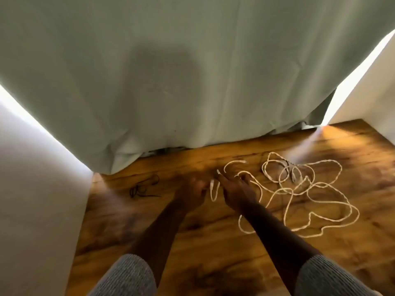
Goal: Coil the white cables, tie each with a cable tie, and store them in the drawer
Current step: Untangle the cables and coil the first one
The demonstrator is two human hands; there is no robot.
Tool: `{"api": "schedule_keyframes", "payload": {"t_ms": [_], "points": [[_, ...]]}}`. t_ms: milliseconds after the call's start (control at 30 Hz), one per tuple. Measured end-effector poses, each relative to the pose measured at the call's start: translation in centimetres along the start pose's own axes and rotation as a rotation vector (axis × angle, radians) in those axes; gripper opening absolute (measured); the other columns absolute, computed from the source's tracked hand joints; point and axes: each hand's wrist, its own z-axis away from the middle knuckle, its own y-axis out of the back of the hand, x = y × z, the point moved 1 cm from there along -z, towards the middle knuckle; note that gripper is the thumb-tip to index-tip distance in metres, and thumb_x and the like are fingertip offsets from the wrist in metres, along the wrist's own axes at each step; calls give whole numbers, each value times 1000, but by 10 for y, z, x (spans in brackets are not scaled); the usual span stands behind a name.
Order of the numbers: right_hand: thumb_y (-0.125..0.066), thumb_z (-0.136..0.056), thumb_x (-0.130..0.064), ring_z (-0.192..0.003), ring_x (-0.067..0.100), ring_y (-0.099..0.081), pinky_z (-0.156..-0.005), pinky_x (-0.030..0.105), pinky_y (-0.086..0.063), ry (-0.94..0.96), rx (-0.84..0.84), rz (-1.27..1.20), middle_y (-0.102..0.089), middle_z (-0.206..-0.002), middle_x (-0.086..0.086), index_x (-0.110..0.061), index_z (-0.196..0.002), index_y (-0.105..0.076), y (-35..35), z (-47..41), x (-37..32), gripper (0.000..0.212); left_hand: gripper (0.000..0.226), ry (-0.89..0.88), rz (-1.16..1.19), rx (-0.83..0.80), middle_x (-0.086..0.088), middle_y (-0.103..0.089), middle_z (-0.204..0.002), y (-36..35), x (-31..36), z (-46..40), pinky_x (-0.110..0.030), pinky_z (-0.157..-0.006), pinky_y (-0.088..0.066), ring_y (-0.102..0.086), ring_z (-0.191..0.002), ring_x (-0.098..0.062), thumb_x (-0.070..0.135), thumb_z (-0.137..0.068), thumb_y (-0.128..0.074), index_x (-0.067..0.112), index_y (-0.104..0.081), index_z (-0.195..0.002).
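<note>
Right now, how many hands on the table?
2. The left hand holds a small loop of white cable at centre; the right hand is just beside it, over the tangle. Grip details are blurred.

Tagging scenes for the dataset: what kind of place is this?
Likely a makeshift indoor recording booth: wood-grain tabletop, pale fabric backdrop, white side panels with light leaking past.

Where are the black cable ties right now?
The black cable ties lie on the wooden table, left of the left hand, near the hanging cloth.
</note>
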Motion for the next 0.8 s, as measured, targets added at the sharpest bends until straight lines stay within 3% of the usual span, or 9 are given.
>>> {"api": "schedule_keyframes", "payload": {"t_ms": [133, 233, 333, 433, 533, 633, 733, 800], "points": [[-56, -92, -19, -114, 31, -64, -98, 53, -42, -38, -58, -66, -58, -140, 0, -30, -131, -60, -28, -5, 5, 41, 49, -10, 54, -20, -1, -47, -149, -47, -24, 0, -40, -115, -33, -42, -138, -21, 26, -92, -55, 25, -51, -141], [-40, -99, -34, -131, 31, -51, -110, 54, -31, -98, -137, -173, -47, -150, -1, -31, -141, -51, -46, -18, 9, 44, 50, 1, 104, 13, 0, -41, -154, -79, -41, -10, -41, -120, -21, -32, -144, -21, 33, -96, -55, 25, -47, -145], [-35, -97, -44, -138, 31, -42, -116, 55, -26, -97, -89, -201, -43, -154, 4, -28, -148, -43, -69, -39, 10, 54, 41, -6, 281, 174, 0, -51, -145, -92, -51, -32, -43, -115, -33, -43, -136, -18, 35, -96, -54, 22, -59, -134], [-38, -93, -45, -130, 32, -51, -109, 51, -40, -89, 92, -316, -49, -147, 5, -30, -146, -44, -92, -50, 9, 55, 35, 16, 428, 297, 6, -63, -132, -105, -63, -50, -43, -107, -41, -55, -122, -12, 38, -95, -50, 26, -67, -124], [-56, -92, -35, -123, 29, -55, -103, 45, -48, -54, 255, -373, -52, -142, 3, -33, -149, -39, -121, -55, 4, 60, 27, 47, 512, 370, 14, -70, -117, -117, -70, -56, -36, -96, -49, -62, -108, -4, 33, -99, -50, 33, -69, -118], [-64, -91, -22, -119, 28, -56, -97, 45, -51, 25, 333, -368, -51, -141, 5, -31, -155, -29, -145, -54, -2, 73, 25, -2, 552, 406, 11, -74, -96, -124, -75, -51, -32, -78, -52, -67, -87, -3, 28, -98, -51, 25, -74, -106], [-66, -89, -13, -122, 19, -55, -101, 26, -45, 19, 401, -604, -55, -138, 1, -30, -149, -42, -147, -51, 4, 67, 28, -46, 560, 411, 11, -74, -95, -123, -74, -50, -37, -82, -55, -68, -88, -4, 28, -95, -49, 23, -75, -103], [-67, -83, -3, -122, 15, -54, -101, 23, -43, 8, 412, -716, -58, -135, 1, -28, -146, -47, -144, -49, 8, 70, 29, -107, 543, 414, 13, -74, -104, -124, -72, -48, -30, -90, -54, -67, -97, -1, 16, -94, -50, 24, -75, -107]]}}
